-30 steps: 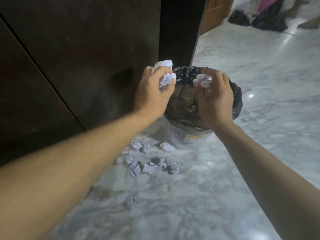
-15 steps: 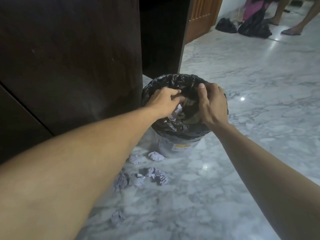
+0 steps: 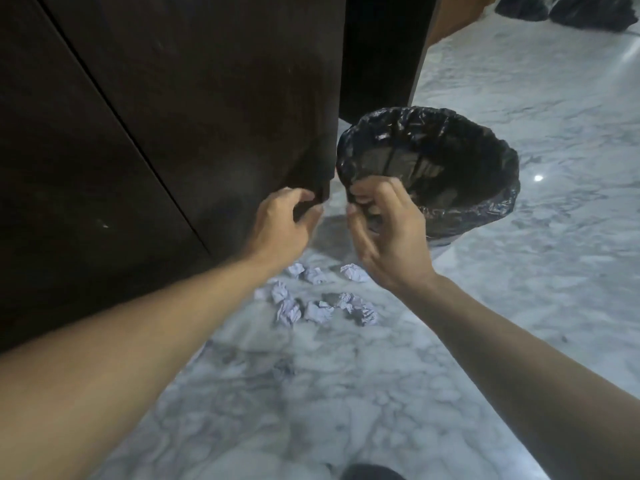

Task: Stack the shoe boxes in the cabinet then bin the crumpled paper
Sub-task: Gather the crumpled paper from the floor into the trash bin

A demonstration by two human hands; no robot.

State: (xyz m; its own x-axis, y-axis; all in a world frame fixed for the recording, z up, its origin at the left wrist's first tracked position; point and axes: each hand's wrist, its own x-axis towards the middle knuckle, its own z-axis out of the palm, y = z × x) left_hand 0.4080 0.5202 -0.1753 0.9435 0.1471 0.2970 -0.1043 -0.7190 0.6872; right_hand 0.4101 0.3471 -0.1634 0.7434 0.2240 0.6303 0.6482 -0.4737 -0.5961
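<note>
A bin (image 3: 485,211) lined with a black bag stands on the marble floor beside the dark cabinet (image 3: 173,126). Its inside is dark and I cannot make out any paper in it. Several crumpled paper balls (image 3: 317,301) lie on the floor just in front of the bin. My left hand (image 3: 284,225) hovers left of the bin near the cabinet's corner, fingers loosely curled and empty. My right hand (image 3: 384,230) hangs in front of the bin's near rim, fingers loosely curled, with no paper in it. No shoe boxes are in view.
The cabinet's closed doors fill the left side, with a dark gap (image 3: 381,53) behind the bin. Black bags (image 3: 571,8) lie on the floor at the far top right. A dark shape (image 3: 370,474) shows at the bottom edge.
Both hands held crumpled paper over the bin, dipped into it, and have now drawn back towards me empty. The view has tilted down.
</note>
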